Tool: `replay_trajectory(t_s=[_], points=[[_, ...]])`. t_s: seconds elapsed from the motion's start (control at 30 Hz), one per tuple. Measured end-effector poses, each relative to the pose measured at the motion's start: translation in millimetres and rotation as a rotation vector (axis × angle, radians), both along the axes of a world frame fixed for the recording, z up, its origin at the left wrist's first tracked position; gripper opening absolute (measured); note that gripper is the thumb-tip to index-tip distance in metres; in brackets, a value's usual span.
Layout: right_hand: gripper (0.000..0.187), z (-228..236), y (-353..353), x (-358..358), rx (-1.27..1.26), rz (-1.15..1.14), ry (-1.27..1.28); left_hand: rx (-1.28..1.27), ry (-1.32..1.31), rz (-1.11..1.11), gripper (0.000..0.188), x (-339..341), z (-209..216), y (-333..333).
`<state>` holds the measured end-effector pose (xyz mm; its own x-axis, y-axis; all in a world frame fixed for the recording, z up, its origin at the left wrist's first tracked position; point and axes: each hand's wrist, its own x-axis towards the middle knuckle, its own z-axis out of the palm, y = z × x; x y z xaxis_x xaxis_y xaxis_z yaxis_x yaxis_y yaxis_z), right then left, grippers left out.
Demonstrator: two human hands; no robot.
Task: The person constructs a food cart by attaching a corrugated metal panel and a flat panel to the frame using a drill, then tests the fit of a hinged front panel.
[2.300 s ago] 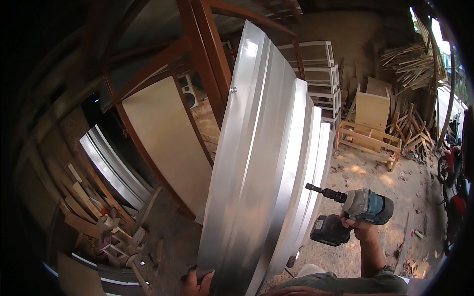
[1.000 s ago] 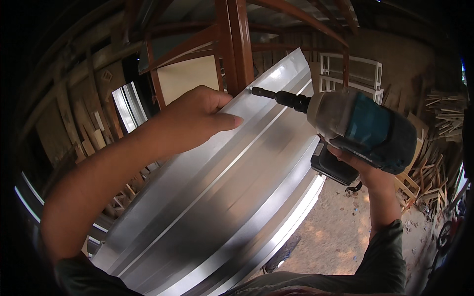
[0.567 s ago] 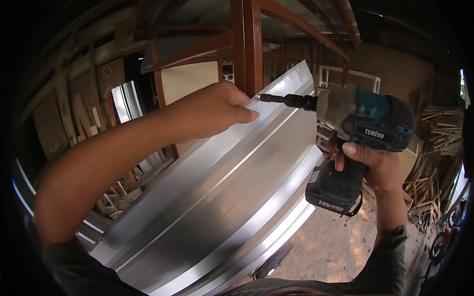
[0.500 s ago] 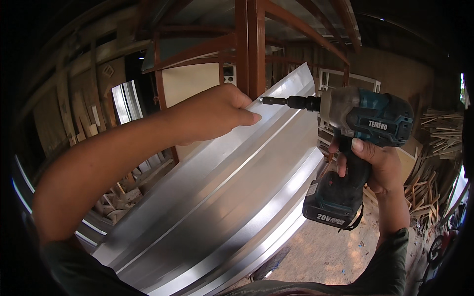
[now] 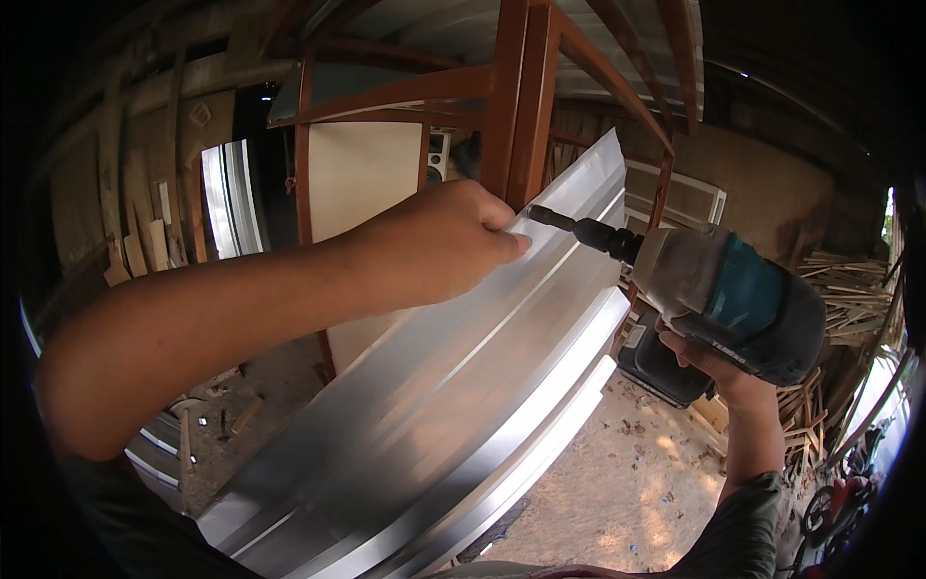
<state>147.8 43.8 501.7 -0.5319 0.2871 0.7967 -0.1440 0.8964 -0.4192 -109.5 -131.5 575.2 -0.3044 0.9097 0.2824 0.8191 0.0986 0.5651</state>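
Note:
A long ribbed metal sheet [image 5: 453, 376] slants from the lower left up to a brown post [image 5: 519, 106]. My left hand [image 5: 461, 236] is closed on the sheet's upper edge, thumb and fingers pinching it beside the post. In my right hand [image 5: 731, 372] is a teal and black cordless impact driver [image 5: 748, 299], gripped by its handle. Its dark socket bit [image 5: 552, 218] points left, with the tip at the sheet's edge just right of my left fingertips. Whether a screw sits in the tip cannot be made out. The driver body hides part of my right fingers.
Brown beams [image 5: 395, 96] branch from the post under a metal roof. A pale panel [image 5: 365, 183] stands behind my left arm. Wood scraps [image 5: 849, 289] are piled at the right, above a parked motorbike [image 5: 839, 502]. Another shiny sheet [image 5: 231, 198] leans at the left.
The driver has tilted, its rear dropping lower and its bit now angled up to the left. The view has shifted, so post and sheet appear farther right. My left hand keeps its pinch.

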Motion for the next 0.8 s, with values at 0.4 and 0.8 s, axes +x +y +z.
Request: replay_trajectory(t_s=[0.4, 0.8], points=[[0.057, 6.7, -2.6, -20.3, -0.293, 0.108, 0.151, 0.129, 0.093, 0.013, 0.031, -7.9, -2.3, 10.7], [0.054, 9.4, 5.0, -12.5, -0.287, 0.065, 0.179, 0.179, 0.087, -0.016, 0.030, -11.7, -5.7, 21.1]])
